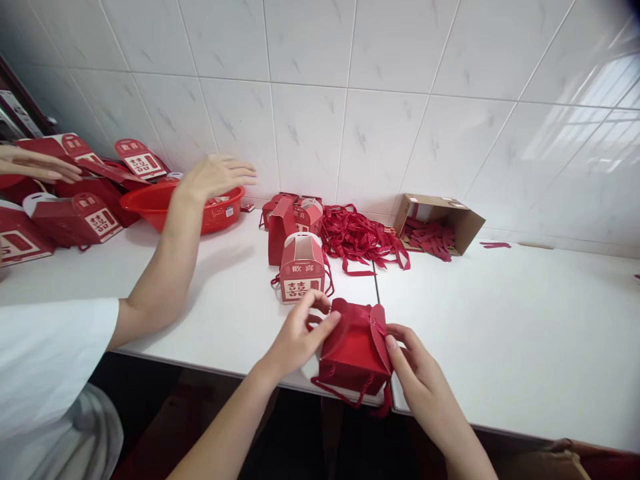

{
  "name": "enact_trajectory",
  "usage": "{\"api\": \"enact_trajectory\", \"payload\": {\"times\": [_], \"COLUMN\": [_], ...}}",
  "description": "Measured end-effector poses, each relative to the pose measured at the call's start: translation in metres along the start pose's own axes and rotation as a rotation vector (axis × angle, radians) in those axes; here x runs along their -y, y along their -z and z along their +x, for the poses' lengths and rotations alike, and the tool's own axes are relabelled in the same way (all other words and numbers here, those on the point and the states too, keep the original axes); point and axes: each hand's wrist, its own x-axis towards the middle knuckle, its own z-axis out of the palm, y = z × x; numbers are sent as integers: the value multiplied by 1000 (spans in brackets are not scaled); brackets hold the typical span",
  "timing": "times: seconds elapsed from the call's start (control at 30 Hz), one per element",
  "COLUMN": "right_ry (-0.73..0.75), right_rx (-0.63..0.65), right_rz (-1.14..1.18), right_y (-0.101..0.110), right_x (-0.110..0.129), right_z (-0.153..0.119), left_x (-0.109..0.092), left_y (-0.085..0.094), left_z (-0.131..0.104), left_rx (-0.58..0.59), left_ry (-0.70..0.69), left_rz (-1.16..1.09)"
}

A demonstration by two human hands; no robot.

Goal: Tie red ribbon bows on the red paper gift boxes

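A red box (350, 373) with a rope handle stands at the table's front edge, its top flaps partly raised. My left hand (300, 333) holds the flap on its left side, thumb and fingers curved round the edge. On the right, my right hand (413, 360) grips the other flap between thumb and fingers. A bit of red ribbon shows near the top of the right flap. Just behind the box stands a red and white gift box (303, 270) with cord at its sides, touched by neither hand.
Red ribbons (357, 233) lie piled by the wall beside an open cardboard box (463, 230) holding red strips. Another person's arm (170, 260) reaches over a red basket (155, 200). More gift boxes (87, 217) crowd the far left, near another hand.
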Motion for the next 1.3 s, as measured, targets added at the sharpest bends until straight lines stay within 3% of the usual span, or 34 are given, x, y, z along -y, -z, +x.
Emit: {"api": "enact_trajectory", "payload": {"times": [0.13, 0.27, 0.43, 0.57, 0.67, 0.9, 1.1, 1.3], "right_ry": [23, 29, -57, -69, 5, 120, 190, 197], "right_rx": [-34, 73, 170, 54, -56, -50, -188, -230], "right_rz": [43, 223, 475, 319, 179, -8, -101, -275], "right_y": [-3, 10, 28, 36, 40, 50, 50, 62], "right_x": [1, -10, -16, -17, -23, -31, -15, -4], "right_z": [17, 29, 32, 33, 33, 33, 29, 28], "left_x": [1, 7, 17, 22, 24, 30, 30, 27], "left_y": [-11, 2, 18, 20, 22, 31, 36, 44], "left_z": [-4, -7, -6, -6, -6, -9, -11, -11], "left_rx": [20, 91, 79, 99, 87, 102, 98, 66], "left_ry": [108, 153, 224, 236, 220, 253, 241, 177], "left_rz": [-152, -183, -156, -139, -104, -93, -28, 53]}}
